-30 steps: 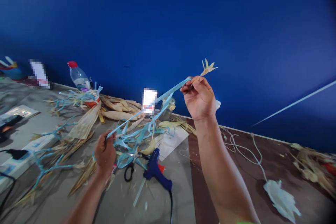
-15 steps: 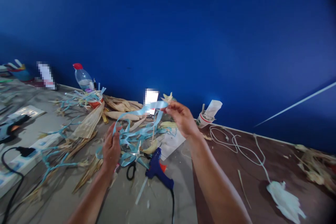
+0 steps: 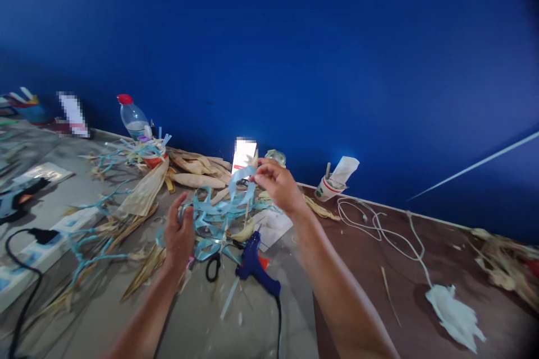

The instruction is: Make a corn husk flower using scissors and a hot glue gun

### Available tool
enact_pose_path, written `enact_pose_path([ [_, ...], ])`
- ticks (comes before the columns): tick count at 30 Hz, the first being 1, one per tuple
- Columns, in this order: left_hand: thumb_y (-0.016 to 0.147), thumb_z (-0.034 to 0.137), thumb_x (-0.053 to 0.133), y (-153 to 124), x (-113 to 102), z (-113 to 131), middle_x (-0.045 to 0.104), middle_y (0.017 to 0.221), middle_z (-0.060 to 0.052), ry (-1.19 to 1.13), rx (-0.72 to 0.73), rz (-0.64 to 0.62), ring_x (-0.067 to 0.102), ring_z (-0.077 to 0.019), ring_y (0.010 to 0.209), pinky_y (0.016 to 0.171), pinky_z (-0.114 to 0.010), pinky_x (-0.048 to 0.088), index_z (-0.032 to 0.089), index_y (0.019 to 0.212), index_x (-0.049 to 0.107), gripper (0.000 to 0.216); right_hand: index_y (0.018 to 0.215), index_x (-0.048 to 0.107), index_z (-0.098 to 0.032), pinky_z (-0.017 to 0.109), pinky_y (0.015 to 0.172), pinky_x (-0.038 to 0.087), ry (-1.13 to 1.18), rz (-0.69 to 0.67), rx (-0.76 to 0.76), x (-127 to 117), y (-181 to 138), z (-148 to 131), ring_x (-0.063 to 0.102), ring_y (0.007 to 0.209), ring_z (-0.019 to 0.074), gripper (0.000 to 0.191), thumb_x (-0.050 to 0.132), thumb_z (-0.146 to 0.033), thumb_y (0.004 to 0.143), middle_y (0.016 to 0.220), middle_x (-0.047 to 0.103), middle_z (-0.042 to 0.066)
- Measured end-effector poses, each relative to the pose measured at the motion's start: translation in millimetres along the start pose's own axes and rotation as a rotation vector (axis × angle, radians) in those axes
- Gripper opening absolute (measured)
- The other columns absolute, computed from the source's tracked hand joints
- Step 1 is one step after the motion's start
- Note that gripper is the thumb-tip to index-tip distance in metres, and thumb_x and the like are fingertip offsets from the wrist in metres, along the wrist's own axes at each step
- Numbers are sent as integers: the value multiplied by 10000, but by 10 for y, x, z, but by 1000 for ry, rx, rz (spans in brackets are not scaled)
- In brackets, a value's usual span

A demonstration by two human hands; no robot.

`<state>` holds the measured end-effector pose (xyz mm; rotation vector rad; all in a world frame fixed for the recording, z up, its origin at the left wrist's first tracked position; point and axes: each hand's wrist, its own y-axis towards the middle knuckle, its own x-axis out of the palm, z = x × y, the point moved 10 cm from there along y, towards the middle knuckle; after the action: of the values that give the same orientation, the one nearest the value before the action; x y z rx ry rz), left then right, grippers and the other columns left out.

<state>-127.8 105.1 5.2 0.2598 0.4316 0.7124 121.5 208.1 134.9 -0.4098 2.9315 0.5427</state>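
Observation:
My right hand (image 3: 275, 184) is held above the table, its fingers pinched on the upper end of a light blue ribbon strip (image 3: 236, 179), with a small dried husk piece at the fingertips. My left hand (image 3: 179, 231) is lower and to the left, fingers curled round the other end of that strip. Below both hands lies a tangled heap of light blue strips (image 3: 213, 224). Black-handled scissors (image 3: 213, 265) and a blue glue gun (image 3: 255, 265) rest just in front of the heap.
Dried corn husks (image 3: 193, 171) and blue-wrapped stems (image 3: 90, 252) cover the left of the table. A plastic bottle with a red cap (image 3: 131, 118), a paper cup (image 3: 328, 186), a white cord (image 3: 379, 227) and a white husk piece (image 3: 455, 314) lie around. A blue wall stands behind.
My right hand came down and left from high up, letting the taut blue strip go slack and fold. My left hand stayed near the heap and shifted slightly right.

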Motion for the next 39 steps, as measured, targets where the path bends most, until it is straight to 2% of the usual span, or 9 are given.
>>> enact_pose_path([
  [4, 830, 319, 562, 29, -31, 82, 492, 1373, -141, 110, 70, 33, 427, -346, 1279, 1069, -561, 313, 190, 1330, 450, 528, 663, 557, -178, 330, 715, 459, -332, -15, -32, 25, -54, 43, 596, 798, 169, 75, 570, -178, 737, 1224, 558, 131],
  [8, 790, 272, 589, -56, -34, 453, 458, 1398, -151, 158, 343, 20, 368, -324, 1330, 1108, -532, 263, 184, 1326, 446, 561, 694, 554, -190, 287, 659, 457, -208, -95, 8, 118, -212, 17, 560, 701, 134, 71, 546, -197, 764, 1033, 613, 68],
  [11, 820, 293, 548, -146, 27, 636, 586, 1257, -113, 137, 433, -56, 430, -290, 1284, 1105, -506, 260, 211, 1142, 589, 334, 702, 555, -198, 290, 712, 467, -35, -92, 51, 198, -387, 3, 577, 796, 158, 61, 577, -220, 755, 970, 625, 49],
  [15, 885, 332, 431, -189, 210, 587, 696, 930, -72, 6, 279, -227, 626, -234, 959, 904, -394, 458, 196, 939, 651, 265, 695, 560, -205, 288, 669, 489, 310, -289, 267, 608, -689, 192, 577, 663, 132, 134, 620, -304, 763, 826, 651, 16],
  [17, 881, 356, 428, -230, 389, 507, 701, 794, -49, -15, 164, -378, 645, -205, 762, 735, -328, 502, 185, 904, 663, 292, 698, 573, -198, 272, 655, 487, 397, -276, 318, 693, -773, 263, 563, 615, 111, 163, 641, -330, 765, 796, 654, 7],
  [20, 849, 367, 470, -281, 531, 521, 711, 768, -42, 1, 135, -497, 643, -195, 702, 672, -299, 498, 190, 874, 679, 275, 719, 605, -185, 250, 637, 476, 468, -197, 329, 707, -798, 334, 551, 599, 100, 174, 661, -342, 766, 751, 650, 6],
  [29, 841, 410, 496, -162, 374, 476, 665, 706, -18, 105, 42, -407, 601, -167, 636, 599, -269, 464, 174, 867, 668, 293, 702, 597, -177, 225, 595, 429, 633, -52, 406, 719, -821, 553, 529, 575, 90, 191, 709, -331, 712, 702, 633, -6],
  [35, 858, 304, 484, -257, 237, 705, 692, 994, -88, 202, 340, -414, 633, -220, 948, 877, -374, 477, 193, 1115, 639, 319, 686, 601, -182, 223, 579, 408, 698, -2, 387, 663, -828, 554, 513, 564, 92, 184, 719, -322, 693, 676, 624, -13],
  [39, 885, 339, 460, -299, -70, 591, 699, 821, -47, 371, 359, -318, 644, -241, 937, 954, -438, 442, 224, 1033, 659, 273, 678, 607, -177, 226, 580, 404, 697, 14, 379, 607, -836, 530, 508, 564, 91, 187, 707, -333, 700, 678, 620, -11],
])
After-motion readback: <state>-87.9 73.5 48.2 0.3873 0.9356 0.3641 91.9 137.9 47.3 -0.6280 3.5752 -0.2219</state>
